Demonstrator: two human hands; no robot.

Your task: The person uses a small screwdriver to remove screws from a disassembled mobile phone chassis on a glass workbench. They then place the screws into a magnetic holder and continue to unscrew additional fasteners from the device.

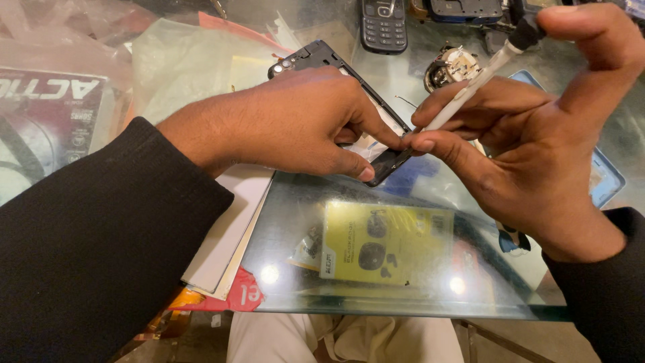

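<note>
My left hand (302,121) grips an opened black smartphone frame (322,55), holding it tilted above the glass table (349,302), with thumb and forefinger pinching its lower corner. My right hand (537,134) holds a thin white screwdriver (470,87) like a pen, thumb on its black cap, its tip down at the phone's lower corner where both hands meet. Both arms wear black sleeves.
A black keypad phone (383,25) lies at the far edge. A round metal part (451,67) sits behind the screwdriver. A blue tray (605,178) lies under my right hand. A yellow earbud package (386,242) shows beneath the glass. Papers and plastic bags (188,67) fill the left.
</note>
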